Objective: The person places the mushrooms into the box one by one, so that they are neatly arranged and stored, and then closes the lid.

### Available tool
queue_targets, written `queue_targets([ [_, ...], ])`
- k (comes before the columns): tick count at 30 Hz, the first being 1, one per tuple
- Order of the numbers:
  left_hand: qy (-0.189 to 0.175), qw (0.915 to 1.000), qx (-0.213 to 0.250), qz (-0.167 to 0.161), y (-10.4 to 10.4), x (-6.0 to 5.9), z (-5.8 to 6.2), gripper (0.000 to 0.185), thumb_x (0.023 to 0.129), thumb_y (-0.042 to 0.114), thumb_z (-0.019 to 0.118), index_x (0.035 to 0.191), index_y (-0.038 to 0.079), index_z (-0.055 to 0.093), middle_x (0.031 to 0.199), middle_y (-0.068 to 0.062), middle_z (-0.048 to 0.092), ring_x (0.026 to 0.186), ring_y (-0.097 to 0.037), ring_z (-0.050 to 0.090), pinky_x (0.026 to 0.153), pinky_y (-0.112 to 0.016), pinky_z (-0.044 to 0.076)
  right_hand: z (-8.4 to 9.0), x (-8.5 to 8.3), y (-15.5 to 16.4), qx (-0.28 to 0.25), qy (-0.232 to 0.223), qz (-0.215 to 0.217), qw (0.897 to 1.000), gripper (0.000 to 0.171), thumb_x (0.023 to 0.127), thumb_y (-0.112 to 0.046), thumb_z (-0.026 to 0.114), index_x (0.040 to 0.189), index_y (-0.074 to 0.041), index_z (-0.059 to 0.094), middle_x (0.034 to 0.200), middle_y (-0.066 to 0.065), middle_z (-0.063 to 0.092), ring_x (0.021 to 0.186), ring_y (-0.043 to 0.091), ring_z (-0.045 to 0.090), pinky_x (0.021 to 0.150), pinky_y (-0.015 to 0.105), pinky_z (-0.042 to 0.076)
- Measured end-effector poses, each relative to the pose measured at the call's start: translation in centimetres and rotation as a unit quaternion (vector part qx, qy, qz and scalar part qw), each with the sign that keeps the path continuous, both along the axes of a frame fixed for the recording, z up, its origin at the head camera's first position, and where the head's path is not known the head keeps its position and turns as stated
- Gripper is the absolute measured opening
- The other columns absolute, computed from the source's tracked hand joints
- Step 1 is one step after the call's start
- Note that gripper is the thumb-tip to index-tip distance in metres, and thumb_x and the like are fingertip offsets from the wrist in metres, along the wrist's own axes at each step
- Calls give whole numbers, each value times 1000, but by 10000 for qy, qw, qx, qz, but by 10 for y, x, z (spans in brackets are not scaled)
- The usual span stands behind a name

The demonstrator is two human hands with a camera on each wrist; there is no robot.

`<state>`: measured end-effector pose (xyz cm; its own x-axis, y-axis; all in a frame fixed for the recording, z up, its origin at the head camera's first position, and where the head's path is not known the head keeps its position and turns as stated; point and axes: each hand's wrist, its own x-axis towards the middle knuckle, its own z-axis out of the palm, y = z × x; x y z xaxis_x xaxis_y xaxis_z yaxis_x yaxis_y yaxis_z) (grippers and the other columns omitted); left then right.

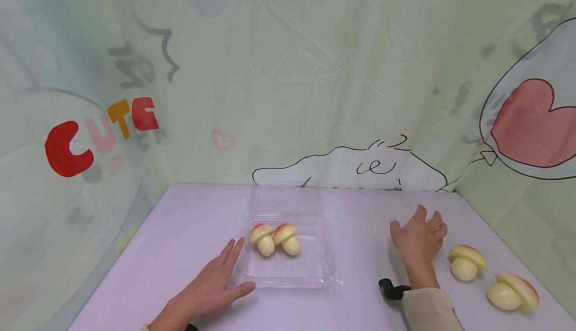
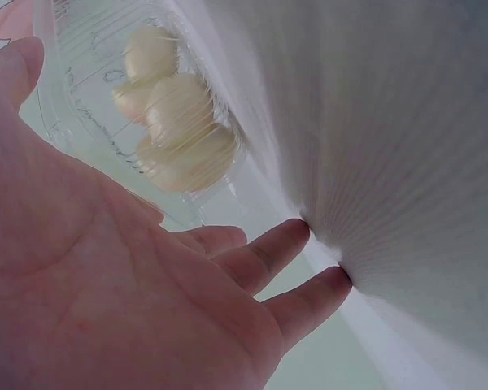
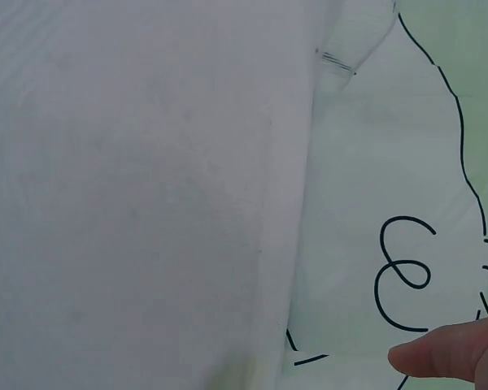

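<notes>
A clear plastic clamshell box (image 1: 288, 271) lies open on the pale purple table (image 1: 189, 221), its lid (image 1: 285, 200) folded back. Two mushroom-shaped buns (image 1: 274, 238) with pink-red caps sit inside it, also seen through the plastic (image 2: 179, 134) in the left wrist view. My left hand (image 1: 216, 283) lies flat on the table with straight fingers (image 2: 309, 296), touching the box's left front corner. My right hand (image 1: 418, 241) hovers open right of the box, holding nothing; one fingertip (image 3: 443, 353) shows in the right wrist view. Two more buns (image 1: 468, 262) (image 1: 513, 292) lie right of that hand.
A green printed cloth backdrop (image 1: 288, 86) with cartoon drawings closes off the table at the back and both sides. A black wrist strap (image 1: 391, 289) shows at my right sleeve. The table edge runs along the left front.
</notes>
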<state>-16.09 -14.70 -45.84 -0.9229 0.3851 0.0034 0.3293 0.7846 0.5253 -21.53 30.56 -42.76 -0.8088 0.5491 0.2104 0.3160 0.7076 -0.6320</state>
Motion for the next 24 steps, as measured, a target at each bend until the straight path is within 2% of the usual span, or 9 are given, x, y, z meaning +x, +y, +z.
queue_targets([
  [4,0,10000,-5,0,0,0,-1,98,93,67,61,168,21,16,170,-21,22,147,-46,39,115,-66,34,-7,-1,3,126,74,13,9999,75,91,-16,58,147,21,25,155,48,9,142,66,11,108,77,26],
  [9,6,10000,-8,3,-1,-1,-1,98,93,67,60,168,21,16,170,-21,22,147,-47,39,115,-66,34,-12,-2,7,242,-5,60,9997,70,91,-14,56,144,23,29,150,51,15,138,68,16,106,74,28],
  [13,38,10000,-3,5,-1,0,0,99,93,69,59,168,21,16,170,-21,22,147,-47,39,115,-66,34,-17,-2,11,239,-135,104,9996,64,90,-11,54,142,21,35,148,51,20,134,69,21,102,72,31],
  [18,61,10000,20,-11,0,0,0,99,93,69,59,168,20,16,170,-22,22,147,-47,39,115,-66,34,-19,-3,15,146,-371,86,9992,64,89,-9,51,146,16,34,147,50,22,131,68,25,95,72,37],
  [24,78,10000,19,-27,0,0,-1,99,94,68,60,168,19,16,170,-22,22,147,-47,40,114,-67,35,-20,-4,17,-46,-378,22,9993,65,88,-8,50,149,10,35,149,47,21,129,67,26,88,71,39],
])
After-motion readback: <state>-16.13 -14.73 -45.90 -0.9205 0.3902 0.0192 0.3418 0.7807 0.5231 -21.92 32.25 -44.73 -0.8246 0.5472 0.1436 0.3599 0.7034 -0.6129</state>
